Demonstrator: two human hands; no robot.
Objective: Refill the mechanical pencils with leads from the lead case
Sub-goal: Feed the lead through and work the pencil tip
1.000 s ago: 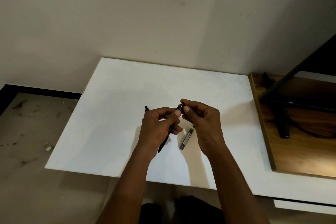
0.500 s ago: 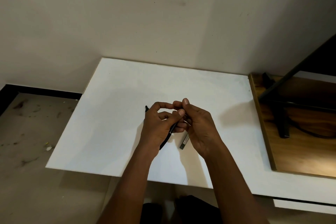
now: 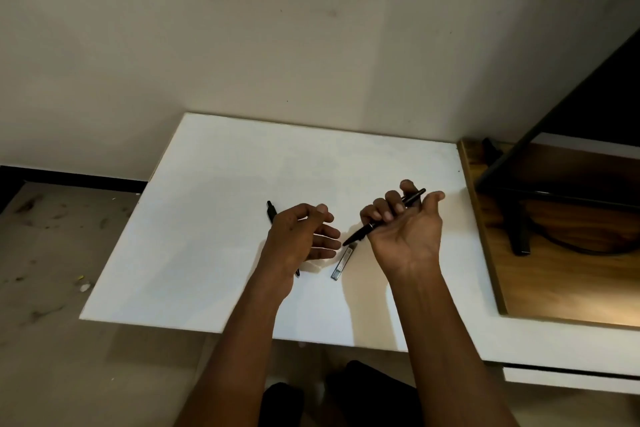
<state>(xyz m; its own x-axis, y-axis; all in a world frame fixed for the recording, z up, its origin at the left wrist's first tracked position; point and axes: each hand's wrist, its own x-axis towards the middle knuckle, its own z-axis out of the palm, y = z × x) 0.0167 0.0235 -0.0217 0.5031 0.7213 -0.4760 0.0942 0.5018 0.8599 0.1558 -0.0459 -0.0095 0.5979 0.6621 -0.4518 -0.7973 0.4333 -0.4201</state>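
A pale, scuffed wall (image 3: 242, 45) fills the far half of the view. Bare floor (image 3: 52, 253) with small bits of debris lies to the left. A white table (image 3: 225, 184) stands against the wall. At its right edge lies a brown wood desk (image 3: 554, 281), which carries a black stand (image 3: 519, 229) and a dark cable (image 3: 581, 248).

Both forearms reach in from the near edge, over the middle of the table.

The right hand (image 3: 405, 236) is turned palm up. Its fingers curl over a black pencil (image 3: 360, 233) and grip it across the palm, with the thumb standing out to the right. The pencil slants. Its back end sticks out past the fingers to the far right, and its tip points near-left, just short of the left fingertips.

The left hand (image 3: 298, 239) is to the left of the right hand. It holds nothing, and its fingers are loosely spread and only slightly bent, with the thumb above them. It hangs over a second pencil (image 3: 271, 211) that lies on the table. That pencil's capped end shows beyond the knuckles and its tip shows near the wrist. Whether the hand touches it cannot be told.

The case (image 3: 342, 262), small, grey and narrow, lies flat on the table between the two hands. Its far end is right below the held pencil's tip.
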